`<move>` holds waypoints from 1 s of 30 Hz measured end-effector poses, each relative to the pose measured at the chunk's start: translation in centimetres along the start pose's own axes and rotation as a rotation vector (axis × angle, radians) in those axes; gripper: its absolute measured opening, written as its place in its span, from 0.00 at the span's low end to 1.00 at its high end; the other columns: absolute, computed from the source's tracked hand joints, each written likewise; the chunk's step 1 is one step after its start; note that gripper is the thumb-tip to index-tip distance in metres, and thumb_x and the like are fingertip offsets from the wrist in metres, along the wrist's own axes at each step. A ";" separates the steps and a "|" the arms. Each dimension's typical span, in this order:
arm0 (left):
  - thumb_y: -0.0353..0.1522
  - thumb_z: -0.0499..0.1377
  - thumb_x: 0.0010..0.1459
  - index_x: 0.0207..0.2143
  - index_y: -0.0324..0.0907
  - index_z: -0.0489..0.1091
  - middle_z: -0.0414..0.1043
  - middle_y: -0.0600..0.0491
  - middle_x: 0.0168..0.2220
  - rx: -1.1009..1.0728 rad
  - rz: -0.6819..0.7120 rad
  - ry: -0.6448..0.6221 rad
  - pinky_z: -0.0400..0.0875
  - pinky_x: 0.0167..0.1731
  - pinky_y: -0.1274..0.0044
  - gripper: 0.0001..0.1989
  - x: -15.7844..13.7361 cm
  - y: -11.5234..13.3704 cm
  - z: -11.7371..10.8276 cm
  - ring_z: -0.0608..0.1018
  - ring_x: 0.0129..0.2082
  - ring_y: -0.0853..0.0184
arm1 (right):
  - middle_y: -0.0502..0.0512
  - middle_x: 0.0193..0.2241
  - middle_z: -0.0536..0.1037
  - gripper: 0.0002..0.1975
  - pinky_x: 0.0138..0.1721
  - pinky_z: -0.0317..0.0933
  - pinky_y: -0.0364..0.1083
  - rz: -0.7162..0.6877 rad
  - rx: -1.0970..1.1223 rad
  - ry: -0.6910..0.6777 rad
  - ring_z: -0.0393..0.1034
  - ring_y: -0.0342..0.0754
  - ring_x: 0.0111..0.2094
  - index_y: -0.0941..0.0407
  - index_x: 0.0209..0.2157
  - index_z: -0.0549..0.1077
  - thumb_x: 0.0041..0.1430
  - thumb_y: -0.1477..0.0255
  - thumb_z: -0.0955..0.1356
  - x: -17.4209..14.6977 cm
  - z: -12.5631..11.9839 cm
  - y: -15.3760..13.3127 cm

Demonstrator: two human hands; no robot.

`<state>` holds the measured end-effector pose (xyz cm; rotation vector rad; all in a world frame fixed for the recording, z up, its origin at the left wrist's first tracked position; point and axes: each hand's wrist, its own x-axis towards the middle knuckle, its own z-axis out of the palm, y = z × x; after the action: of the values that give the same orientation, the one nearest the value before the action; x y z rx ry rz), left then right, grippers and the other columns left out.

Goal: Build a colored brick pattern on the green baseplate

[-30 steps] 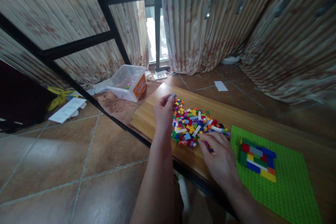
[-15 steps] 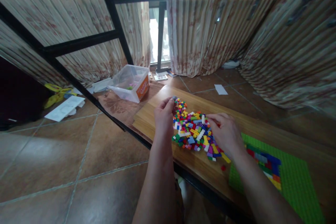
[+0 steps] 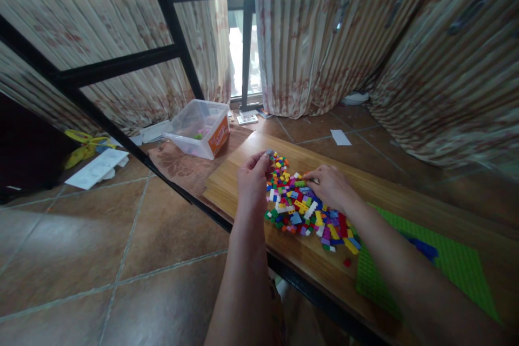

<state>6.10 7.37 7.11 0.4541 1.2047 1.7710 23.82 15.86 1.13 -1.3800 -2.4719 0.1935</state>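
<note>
My left hand is closed in a pinch around a small grey toy brick, at the far left end of a loose pile of coloured toy bricks. My right hand reaches over the pile's far side, its fingertips drawn together among the bricks; whatever lies between them is too small to make out. Under my right forearm is a green baseplate. A blue part of the brick build on it shows past the arm, which covers the rest.
The bricks lie on a wooden tabletop, with one red piece apart near its front edge. Beyond the left end stands a clear plastic box with an orange label. A black metal frame crosses in front of the curtains.
My right hand has shifted left and away from me across the pile, uncovering bricks on the right. Its forearm now hides most of the build. My left hand stays nearly still.
</note>
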 end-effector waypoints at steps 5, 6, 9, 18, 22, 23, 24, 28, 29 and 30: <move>0.34 0.64 0.47 0.34 0.38 0.75 0.71 0.57 0.25 -0.012 -0.003 0.005 0.63 0.25 0.83 0.11 0.0 0.1 -0.1 0.69 0.22 0.78 | 0.55 0.34 0.76 0.08 0.41 0.59 0.50 0.013 -0.015 -0.044 0.66 0.51 0.38 0.51 0.35 0.80 0.51 0.71 0.70 0.0 -0.4 0.5; 0.34 0.64 0.47 0.34 0.38 0.75 0.71 0.57 0.25 -0.015 -0.005 0.004 0.63 0.25 0.83 0.11 0.0 0.1 -0.1 0.69 0.22 0.78 | 0.56 0.35 0.76 0.08 0.42 0.59 0.50 0.008 -0.007 -0.047 0.66 0.52 0.38 0.51 0.35 0.80 0.51 0.71 0.70 -0.1 -0.5 0.5; 0.33 0.63 0.48 0.34 0.38 0.74 0.71 0.56 0.26 -0.011 -0.011 0.010 0.63 0.25 0.82 0.11 0.0 0.2 -0.1 0.69 0.22 0.77 | 0.56 0.36 0.76 0.06 0.43 0.59 0.51 -0.007 0.025 -0.035 0.67 0.52 0.40 0.53 0.33 0.79 0.52 0.72 0.70 -0.4 -0.6 0.5; 0.33 0.63 0.47 0.34 0.38 0.75 0.72 0.56 0.26 0.012 -0.009 0.004 0.62 0.25 0.82 0.10 0.0 0.1 0.1 0.69 0.22 0.77 | 0.55 0.39 0.77 0.08 0.44 0.60 0.50 -0.094 0.163 -0.012 0.68 0.51 0.42 0.52 0.36 0.79 0.55 0.72 0.69 -0.3 -1.1 -1.1; 0.33 0.63 0.47 0.34 0.38 0.75 0.72 0.56 0.25 0.014 -0.001 0.002 0.61 0.24 0.83 0.10 0.0 0.1 0.1 0.69 0.21 0.77 | 0.54 0.36 0.80 0.07 0.42 0.60 0.49 -0.061 0.214 -0.060 0.70 0.51 0.40 0.53 0.34 0.79 0.55 0.73 0.68 0.0 -1.1 -2.0; 0.33 0.63 0.47 0.34 0.38 0.75 0.72 0.56 0.25 0.017 0.001 0.003 0.61 0.23 0.83 0.10 0.0 0.1 0.1 0.69 0.21 0.77 | 0.54 0.36 0.80 0.07 0.41 0.60 0.49 -0.027 0.250 -0.060 0.70 0.51 0.39 0.53 0.34 0.79 0.56 0.73 0.68 -0.1 -1.2 -2.0; 0.33 0.63 0.47 0.33 0.38 0.75 0.72 0.56 0.25 0.022 0.001 0.003 0.61 0.23 0.83 0.10 0.0 0.1 0.1 0.69 0.21 0.77 | 0.54 0.35 0.80 0.07 0.40 0.61 0.49 0.010 0.305 -0.059 0.71 0.50 0.38 0.54 0.34 0.78 0.56 0.72 0.67 -0.2 -1.4 -2.1; 0.34 0.65 0.46 0.32 0.39 0.75 0.72 0.56 0.24 0.054 -0.024 -0.035 0.62 0.24 0.83 0.10 -0.1 0.1 0.1 0.70 0.22 0.77 | 0.53 0.32 0.80 0.09 0.35 0.63 0.46 0.174 0.635 0.005 0.72 0.47 0.32 0.56 0.35 0.77 0.57 0.70 0.65 -1.5 -2.6 -2.4; 0.34 0.65 0.45 0.32 0.39 0.75 0.72 0.56 0.25 0.059 -0.030 -0.049 0.62 0.24 0.83 0.11 -0.1 0.1 0.1 0.71 0.22 0.76 | 0.53 0.32 0.80 0.10 0.33 0.64 0.46 0.221 0.731 0.032 0.72 0.46 0.31 0.56 0.37 0.77 0.57 0.70 0.65 -2.2 -2.9 -2.5; 0.35 0.66 0.44 0.32 0.39 0.75 0.72 0.56 0.25 0.063 -0.033 -0.059 0.63 0.24 0.83 0.12 -0.1 0.1 0.2 0.71 0.22 0.76 | 0.53 0.31 0.80 0.11 0.32 0.64 0.46 0.269 0.830 0.063 0.73 0.46 0.29 0.56 0.38 0.76 0.57 0.69 0.65 -2.9 -3.3 -2.6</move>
<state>6.24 7.33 7.29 0.5172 1.2219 1.6847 24.27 11.90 4.35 -1.2671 -1.7776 1.0688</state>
